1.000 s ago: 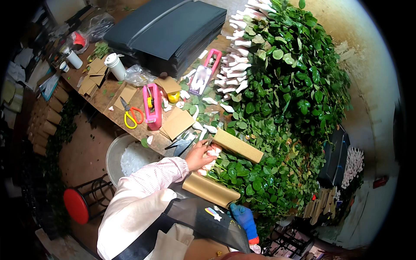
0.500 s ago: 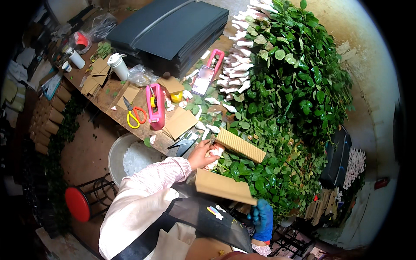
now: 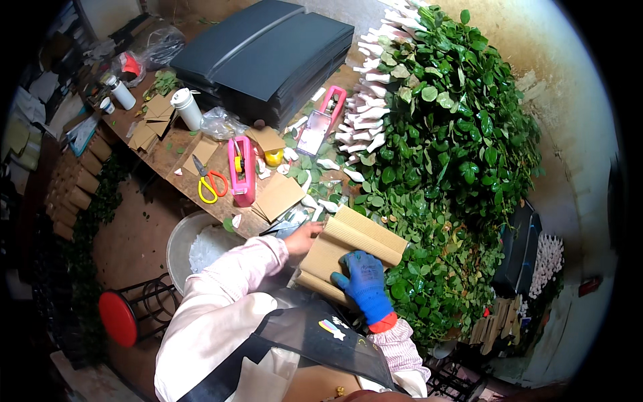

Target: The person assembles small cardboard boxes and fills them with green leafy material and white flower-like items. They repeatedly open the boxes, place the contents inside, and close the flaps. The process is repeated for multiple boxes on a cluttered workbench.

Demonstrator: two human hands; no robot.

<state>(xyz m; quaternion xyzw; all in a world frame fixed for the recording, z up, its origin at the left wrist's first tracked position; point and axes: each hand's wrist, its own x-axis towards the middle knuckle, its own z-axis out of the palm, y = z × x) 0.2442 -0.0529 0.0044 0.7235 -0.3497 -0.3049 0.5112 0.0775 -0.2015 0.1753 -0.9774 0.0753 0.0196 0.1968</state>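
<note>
A sheet of corrugated tan cardboard (image 3: 323, 253), with ridged folds along its far and near sides, lies in front of me over the edge of the leaves. My right hand (image 3: 365, 276), in a blue glove, rests on top of it with the fingers stretched out and the thumb apart. Bare and half covered, my left hand (image 3: 303, 241) is at the cardboard's left edge; its fingers go behind the sheet, so their grip is hidden. The pale pink rose heads seen earlier are now covered. Leafy green stems (image 3: 429, 281) spread out beyond the cardboard.
On the wooden table (image 3: 175, 155) are scissors (image 3: 209, 181), pink tape dispensers (image 3: 242, 175), flat cardboard pieces (image 3: 278, 197), a phone (image 3: 313, 134), a white bottle (image 3: 186, 109) and stacked dark sheets (image 3: 268, 53). White-sleeved flowers (image 3: 368, 100) are heaped behind. A tub (image 3: 177, 248) and red stool (image 3: 118, 319) stand left.
My right hand has come up and left from the lower right, bringing the near cardboard flap over the rose heads. The left hand has shifted slightly left, its fingers now covered.
</note>
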